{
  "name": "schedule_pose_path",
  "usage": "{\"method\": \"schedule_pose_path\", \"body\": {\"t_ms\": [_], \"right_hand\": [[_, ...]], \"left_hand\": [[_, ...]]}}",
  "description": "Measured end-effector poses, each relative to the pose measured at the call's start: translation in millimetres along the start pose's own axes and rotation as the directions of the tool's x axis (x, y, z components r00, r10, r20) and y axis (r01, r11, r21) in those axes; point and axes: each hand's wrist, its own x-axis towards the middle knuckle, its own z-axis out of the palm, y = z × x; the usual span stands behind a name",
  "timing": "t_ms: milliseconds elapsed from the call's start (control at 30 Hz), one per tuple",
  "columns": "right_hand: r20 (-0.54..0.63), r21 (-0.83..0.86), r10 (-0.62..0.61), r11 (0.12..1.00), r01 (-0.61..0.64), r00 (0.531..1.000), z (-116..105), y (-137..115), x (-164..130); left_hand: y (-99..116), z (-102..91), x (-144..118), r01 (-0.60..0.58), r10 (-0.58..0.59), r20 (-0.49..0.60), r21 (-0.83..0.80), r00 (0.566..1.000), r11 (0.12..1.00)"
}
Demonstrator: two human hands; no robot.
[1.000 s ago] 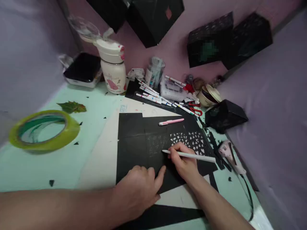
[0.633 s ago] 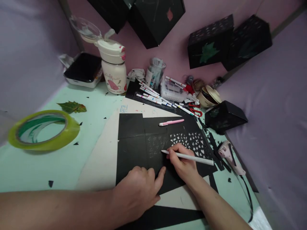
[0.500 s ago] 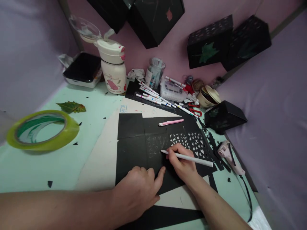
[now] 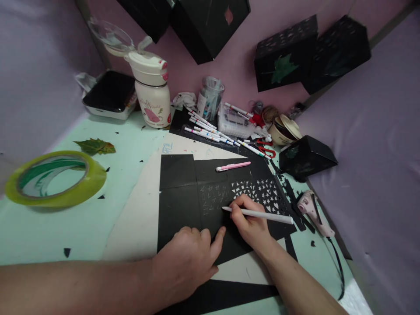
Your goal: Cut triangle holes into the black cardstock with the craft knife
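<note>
Nearest, the left hand (image 4: pixel 187 262) lies flat with fingers spread, pressing one matte black paper sheet (image 4: pixel 180 205) onto the table (image 4: pixel 98 227), while the right hand (image 4: pixel 251 223) is pinched round one slim white pen (image 4: pixel 262 215), its tip touching the sheet beside faint triangle marks. Just beyond lie rows of small cut-out triangles and hearts and one pink pen (image 4: pixel 232 166). Farther off stand one glossy green tape ring (image 4: pixel 52 178), one dry leaf (image 4: pixel 95 146), a loose fan of white markers (image 4: pixel 210 129) and one rounded white bottle (image 4: pixel 151 89).

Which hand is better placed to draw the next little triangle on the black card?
Right. The right hand already grips the white pen, tip at the drawn marks on the black card. The left hand lies flat on the card.
</note>
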Motion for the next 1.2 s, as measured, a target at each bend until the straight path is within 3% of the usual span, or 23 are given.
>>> {"method": "schedule_pose_path", "body": {"t_ms": [567, 633, 800, 967, 1200], "right_hand": [[0.085, -0.010, -0.050, 0.999, 0.051, 0.995, -7.2, 1.9, 2.6], [0.069, 0.007, -0.018, 1.000, 0.018, 0.997, -7.5, 1.7, 2.0], [-0.112, 0.136, 0.130, 0.984, -0.114, 0.985, -7.7, 6.8, -0.2], [-0.167, 0.227, 0.195, 0.962, -0.155, 0.966, -8.9, 6.9, 0.8], [-0.064, 0.216, 0.259, 0.946, -0.240, 0.964, -34.2, -13.6, 1.9]], "left_hand": [[-0.2, -3.5, -0.2, -0.007, 0.007, 0.062, 0.003, 0.998, 1.000], [0.0, -3.9, -0.5, -0.004, 0.004, 0.061, 0.002, 0.998, 1.000], [-0.3, -4.7, 0.2, -0.003, 0.004, 0.064, -0.015, 0.998, 1.000], [-0.6, -6.1, 1.2, 0.008, -0.004, 0.109, -0.032, 0.994, 0.999], [-0.6, -8.3, 2.8, 0.008, 0.000, 0.149, -0.051, 0.989, 0.999]]}}
